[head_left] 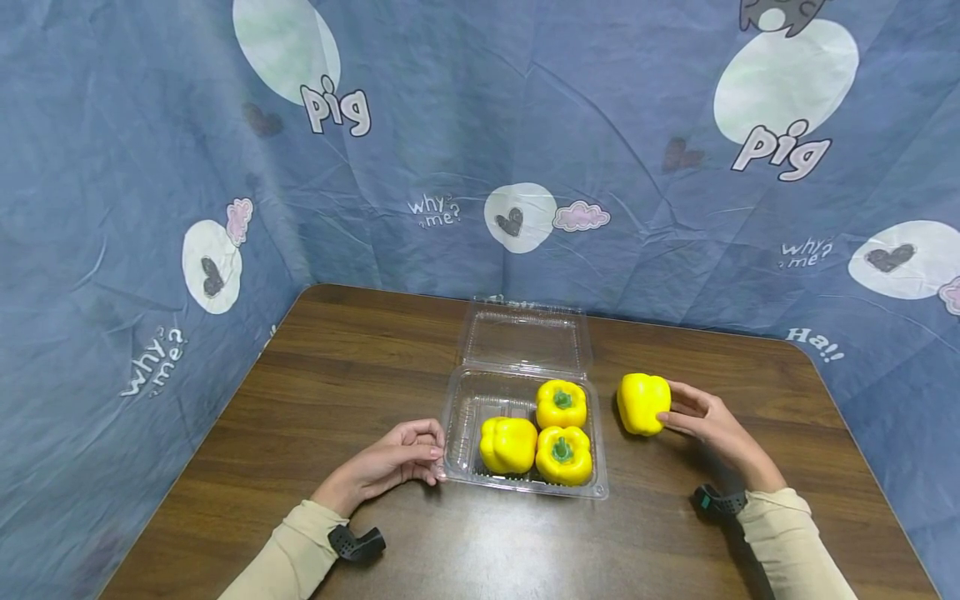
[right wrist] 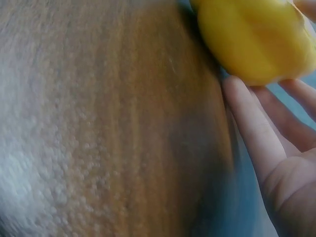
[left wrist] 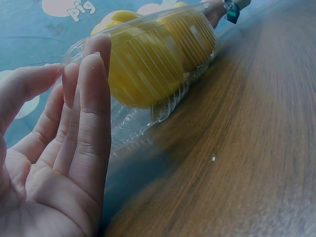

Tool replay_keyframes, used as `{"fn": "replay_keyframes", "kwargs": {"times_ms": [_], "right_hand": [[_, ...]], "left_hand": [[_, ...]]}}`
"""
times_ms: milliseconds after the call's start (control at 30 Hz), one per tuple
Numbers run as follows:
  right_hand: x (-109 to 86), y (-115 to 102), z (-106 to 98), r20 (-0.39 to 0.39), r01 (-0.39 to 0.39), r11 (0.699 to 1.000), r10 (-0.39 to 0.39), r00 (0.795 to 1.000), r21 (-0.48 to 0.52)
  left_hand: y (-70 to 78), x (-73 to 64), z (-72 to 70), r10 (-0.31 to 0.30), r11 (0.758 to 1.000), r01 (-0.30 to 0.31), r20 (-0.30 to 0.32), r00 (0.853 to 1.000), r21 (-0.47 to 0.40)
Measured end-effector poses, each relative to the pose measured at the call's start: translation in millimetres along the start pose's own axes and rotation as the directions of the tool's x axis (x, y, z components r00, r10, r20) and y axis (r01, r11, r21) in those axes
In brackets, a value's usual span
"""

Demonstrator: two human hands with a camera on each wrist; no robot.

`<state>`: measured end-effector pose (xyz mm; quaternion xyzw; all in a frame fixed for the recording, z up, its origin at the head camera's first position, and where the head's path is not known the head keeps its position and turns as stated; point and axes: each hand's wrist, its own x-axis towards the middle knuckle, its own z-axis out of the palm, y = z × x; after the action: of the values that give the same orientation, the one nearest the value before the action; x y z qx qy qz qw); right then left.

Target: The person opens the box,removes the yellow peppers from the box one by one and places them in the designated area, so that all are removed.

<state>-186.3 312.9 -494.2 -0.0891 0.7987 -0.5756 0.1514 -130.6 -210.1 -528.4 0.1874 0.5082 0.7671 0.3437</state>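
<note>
A clear plastic clamshell container lies on the table with its lid folded back. Inside sit three yellow bell peppers: one on its side at the front left, two at the right with green stems up. My left hand pinches the container's left rim between thumb and fingers, as the left wrist view shows close up. To the right of the container, my right hand holds another yellow bell pepper, thumb at its front and fingers behind. Whether that pepper touches the table, I cannot tell.
The brown wooden table has rounded far corners. A blue printed cloth hangs behind it and along both sides. Black straps sit at both wrists.
</note>
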Motion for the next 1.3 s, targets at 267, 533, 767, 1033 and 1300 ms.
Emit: {"fn": "replay_keyframes", "kwargs": {"times_ms": [267,533,767,1033,1300], "right_hand": [[-0.2,-1,-1,0.010,-0.011,1.000,0.011,1.000,-0.001],[0.0,-5,1,-0.034,-0.004,0.998,0.002,0.999,-0.069],[-0.2,-8,4,-0.052,0.024,0.995,-0.029,0.998,-0.096],[1.3,-19,4,-0.130,-0.001,0.989,-0.019,0.991,-0.150],[3.5,-43,6,-0.214,0.079,0.986,-0.109,0.971,-0.147]], "left_hand": [[0.6,0.1,0.4,0.014,1.000,-0.014,0.008,1.000,0.005],[0.2,0.4,-0.7,0.020,1.000,-0.020,0.014,1.000,0.005],[0.6,0.0,1.0,0.012,1.000,-0.012,0.000,1.000,-0.003],[-0.6,0.6,1.5,0.033,0.999,-0.033,0.002,0.999,-0.002],[-0.3,0.5,1.1,0.031,0.999,-0.031,0.004,0.999,-0.004]]}}
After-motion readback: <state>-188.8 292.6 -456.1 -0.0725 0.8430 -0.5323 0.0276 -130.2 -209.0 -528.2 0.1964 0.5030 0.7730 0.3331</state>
